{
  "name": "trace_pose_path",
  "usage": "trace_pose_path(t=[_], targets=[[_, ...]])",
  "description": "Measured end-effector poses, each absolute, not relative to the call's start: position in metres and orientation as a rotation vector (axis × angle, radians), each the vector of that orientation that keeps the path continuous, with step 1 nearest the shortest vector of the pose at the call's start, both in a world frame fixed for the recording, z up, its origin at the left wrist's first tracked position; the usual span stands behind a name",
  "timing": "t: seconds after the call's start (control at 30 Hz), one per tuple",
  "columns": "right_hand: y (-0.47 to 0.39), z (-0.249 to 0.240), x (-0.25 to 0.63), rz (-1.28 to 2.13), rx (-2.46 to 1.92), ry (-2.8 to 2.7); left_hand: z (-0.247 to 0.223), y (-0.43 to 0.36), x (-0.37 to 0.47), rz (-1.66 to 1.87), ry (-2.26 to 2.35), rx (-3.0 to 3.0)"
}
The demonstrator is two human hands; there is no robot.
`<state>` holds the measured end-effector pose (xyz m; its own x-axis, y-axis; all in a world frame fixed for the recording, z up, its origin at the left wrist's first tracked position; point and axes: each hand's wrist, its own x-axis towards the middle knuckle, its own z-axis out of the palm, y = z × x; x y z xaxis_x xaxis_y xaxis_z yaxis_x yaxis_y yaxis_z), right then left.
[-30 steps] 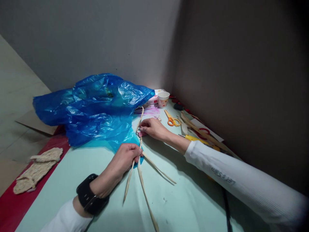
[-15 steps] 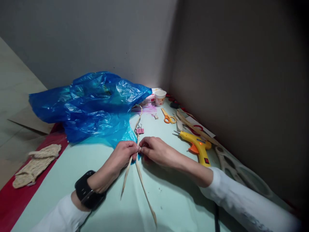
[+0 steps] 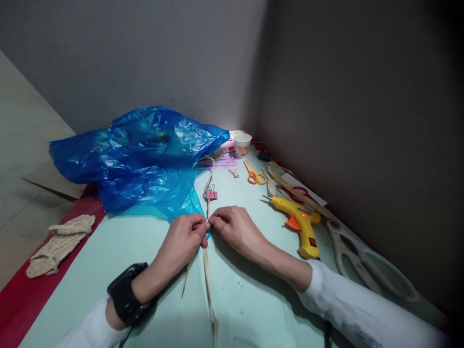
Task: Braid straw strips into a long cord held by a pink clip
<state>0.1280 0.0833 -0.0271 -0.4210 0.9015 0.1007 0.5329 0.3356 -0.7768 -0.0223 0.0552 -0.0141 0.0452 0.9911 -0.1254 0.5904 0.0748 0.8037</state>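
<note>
A thin braid (image 3: 209,209) of pale, straw-like strips runs toward me from beside the blue bag, with a pink binder clip (image 3: 211,195) on it. My left hand (image 3: 185,235) pinches the strips at the near end of the braid. Right beside it, my right hand (image 3: 237,229) is closed too, thumb and fingertips meeting at the same spot. Below the hands a long loose strip (image 3: 207,278) hangs toward me, and a shorter strip (image 3: 186,278) sticks out under the left hand. The exact crossing of the strips is hidden by the fingertips.
A crumpled blue plastic bag (image 3: 145,159) spreads at the left back. To the right lie a yellow glue gun (image 3: 299,220), orange scissors (image 3: 254,175) and large scissors (image 3: 350,251). A paper cup (image 3: 242,146) stands behind. A woven straw piece (image 3: 61,244) lies on red cloth at left.
The long loose strip has swung left and now hangs straighter. My left hand has turned slightly, covering more of the shorter strip. Both hands stay pinched at the braid's end.
</note>
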Motion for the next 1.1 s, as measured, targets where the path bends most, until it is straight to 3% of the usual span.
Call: trace_pose_path(t=[0.63, 0.9, 1.1], targets=[[0.084, -0.037, 0.128, 1.252, -1.226, -1.726, -0.005, 0.034, -0.015, 0.507, 1.846, 2.04], [0.091, -0.033, 0.131, 1.472, -1.183, -1.582, -0.022, 0.017, 0.007, 0.197, 1.806, 2.497], [0.094, -0.034, 0.133, 1.547, -1.136, -1.542, -0.009, 0.029, -0.018, 0.617, 1.918, 2.708]])
